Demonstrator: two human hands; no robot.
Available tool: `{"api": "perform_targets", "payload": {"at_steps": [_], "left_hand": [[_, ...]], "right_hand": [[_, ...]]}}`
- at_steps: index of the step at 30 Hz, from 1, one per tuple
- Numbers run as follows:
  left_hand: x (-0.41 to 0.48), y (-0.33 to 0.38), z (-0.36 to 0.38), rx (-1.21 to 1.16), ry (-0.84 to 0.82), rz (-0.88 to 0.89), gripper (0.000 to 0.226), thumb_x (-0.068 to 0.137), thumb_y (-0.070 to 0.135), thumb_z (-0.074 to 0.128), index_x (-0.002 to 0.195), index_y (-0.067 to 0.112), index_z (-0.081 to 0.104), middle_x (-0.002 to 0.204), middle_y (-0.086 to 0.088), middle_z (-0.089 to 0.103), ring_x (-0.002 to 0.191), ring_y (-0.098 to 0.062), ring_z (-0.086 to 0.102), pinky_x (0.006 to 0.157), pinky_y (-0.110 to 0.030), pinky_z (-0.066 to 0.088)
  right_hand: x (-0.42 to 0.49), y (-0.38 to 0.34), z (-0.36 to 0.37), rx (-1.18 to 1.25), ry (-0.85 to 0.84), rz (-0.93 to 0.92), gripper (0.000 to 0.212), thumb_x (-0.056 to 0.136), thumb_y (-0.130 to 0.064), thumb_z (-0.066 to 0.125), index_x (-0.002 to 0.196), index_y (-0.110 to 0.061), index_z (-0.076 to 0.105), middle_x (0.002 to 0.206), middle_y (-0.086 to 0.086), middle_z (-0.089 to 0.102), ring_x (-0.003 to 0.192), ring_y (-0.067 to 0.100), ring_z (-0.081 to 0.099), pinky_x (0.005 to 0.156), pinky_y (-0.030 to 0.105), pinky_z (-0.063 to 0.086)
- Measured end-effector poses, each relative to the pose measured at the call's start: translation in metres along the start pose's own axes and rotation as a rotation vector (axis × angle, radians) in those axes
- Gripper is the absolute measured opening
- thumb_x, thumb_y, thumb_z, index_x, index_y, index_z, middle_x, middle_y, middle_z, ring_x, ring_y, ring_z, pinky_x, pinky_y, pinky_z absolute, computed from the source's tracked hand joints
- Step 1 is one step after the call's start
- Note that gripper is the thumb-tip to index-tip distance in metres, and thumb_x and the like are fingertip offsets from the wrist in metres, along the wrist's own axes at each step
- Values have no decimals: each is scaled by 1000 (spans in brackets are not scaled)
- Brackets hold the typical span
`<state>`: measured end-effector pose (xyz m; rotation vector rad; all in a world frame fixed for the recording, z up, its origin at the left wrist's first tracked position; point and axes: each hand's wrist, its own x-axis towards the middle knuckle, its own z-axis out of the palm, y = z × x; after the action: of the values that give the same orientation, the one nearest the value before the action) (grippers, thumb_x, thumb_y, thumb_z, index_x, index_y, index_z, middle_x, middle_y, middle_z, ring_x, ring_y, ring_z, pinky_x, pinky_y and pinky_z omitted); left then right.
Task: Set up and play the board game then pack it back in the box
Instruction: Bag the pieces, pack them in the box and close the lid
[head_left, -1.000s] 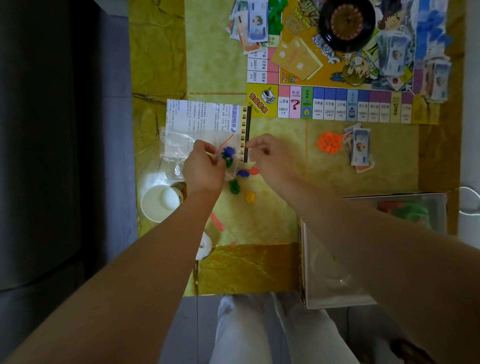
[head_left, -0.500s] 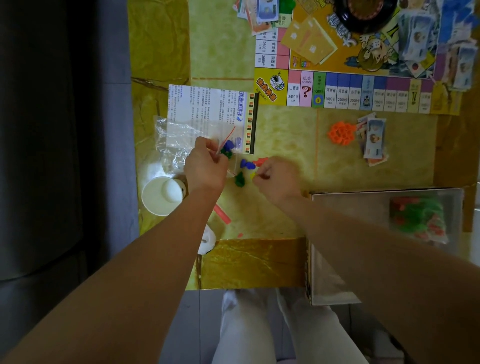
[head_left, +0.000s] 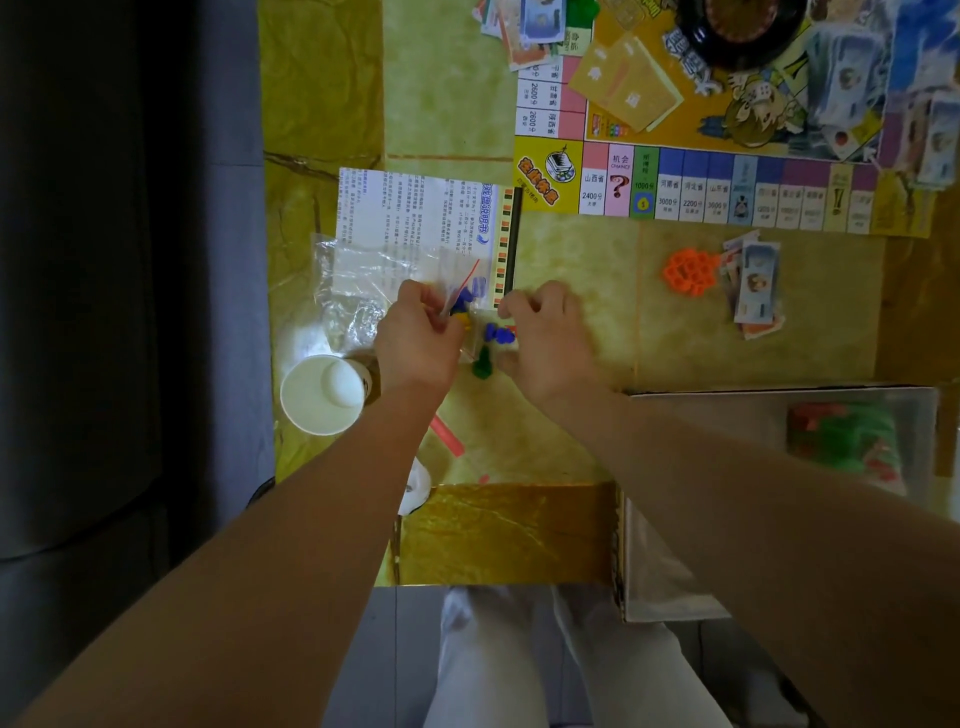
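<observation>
My left hand (head_left: 415, 335) pinches a small clear zip bag (head_left: 465, 299) that holds blue and yellow game tokens. Just right of it, my right hand (head_left: 545, 338) hovers with its fingers loosely curled and its thumb apart, and I see nothing in it. A loose blue token (head_left: 498, 335) lies between those fingertips and the thumb. Below it, a green token (head_left: 482, 365) stands on the table. The game board (head_left: 691, 192) lies at the top right. The open game box (head_left: 675, 519) sits at the lower right.
An instruction sheet (head_left: 415, 213) and a crumpled clear bag (head_left: 348, 296) lie left of the board. A white paper cup (head_left: 322, 395) stands by my left wrist. Orange pieces (head_left: 688, 270) and a stack of play money (head_left: 756, 286) lie right. Green and red houses (head_left: 852, 441) are bagged in the box.
My right hand picked up the yellow token and moved up to the bag; the yellow token now shows at the bag. My left hand stayed put.
</observation>
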<state>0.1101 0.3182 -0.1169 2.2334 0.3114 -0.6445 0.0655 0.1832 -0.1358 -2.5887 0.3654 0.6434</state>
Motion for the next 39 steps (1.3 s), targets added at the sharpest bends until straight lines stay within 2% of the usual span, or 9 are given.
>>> {"api": "perform_targets", "payload": {"at_steps": [6,11,14,17,23,27,34,37,39], "left_hand": [[4,-8,2,-26,5,-1,17,81,11,61,93,18,51,77,-1,61,72,-29,66,72,-48,55],[2,-7,0,-27,2,-7,16,82,9,59,92,18,49,75,1,59,72,-30,66,73,-49,54],[0,-3,-1,-34,-12,0,18,83,12,62,93,19,48,74,3,57,73,-31,66,73,-49,54],[-1,0,-3,-68,-20,0,18,83,13,62,93,17,48,75,2,58,73,-33,66,73,-50,54],[3,0,-8,-108,-31,-16,20,81,11,62,92,20,48,72,3,57,71,-35,66,71,-51,55],[2,0,-8,-127,-37,-1,23,83,17,64,85,28,44,71,3,57,69,-33,66,69,-52,55],[3,3,-10,-90,0,15,19,80,8,61,90,17,48,68,1,58,67,-31,65,68,-49,54],[3,4,-11,-99,-4,19,18,81,6,56,87,20,47,68,2,56,68,-32,65,70,-50,54],[5,4,-12,-95,22,12,18,82,6,55,87,21,46,69,2,56,69,-32,65,71,-50,54]], "right_hand": [[6,4,8,132,82,-50,14,83,-11,71,90,-4,62,106,10,45,93,24,50,82,37,47],[13,5,-10,479,231,150,19,75,-19,80,83,-7,68,93,1,46,71,5,48,72,7,38],[19,-14,-17,567,87,105,18,72,-15,81,84,-11,69,96,3,53,80,12,59,77,15,45],[18,-32,-24,818,-51,99,28,78,1,73,102,-11,67,103,5,61,89,16,64,81,23,51],[9,-31,-25,980,-81,127,31,86,11,57,111,-6,54,106,5,62,92,9,63,83,16,51],[10,-33,-21,981,-51,125,25,89,16,49,107,3,60,107,12,66,90,7,61,81,9,49],[7,-25,-13,992,-96,73,41,89,21,37,113,-2,61,121,6,62,121,17,57,104,25,44],[5,-35,-17,1092,-81,120,38,90,20,34,106,-6,57,115,8,63,115,18,60,99,26,49],[5,-37,-20,1027,33,171,25,91,11,43,99,-7,58,99,6,65,97,19,65,86,26,54]]}}
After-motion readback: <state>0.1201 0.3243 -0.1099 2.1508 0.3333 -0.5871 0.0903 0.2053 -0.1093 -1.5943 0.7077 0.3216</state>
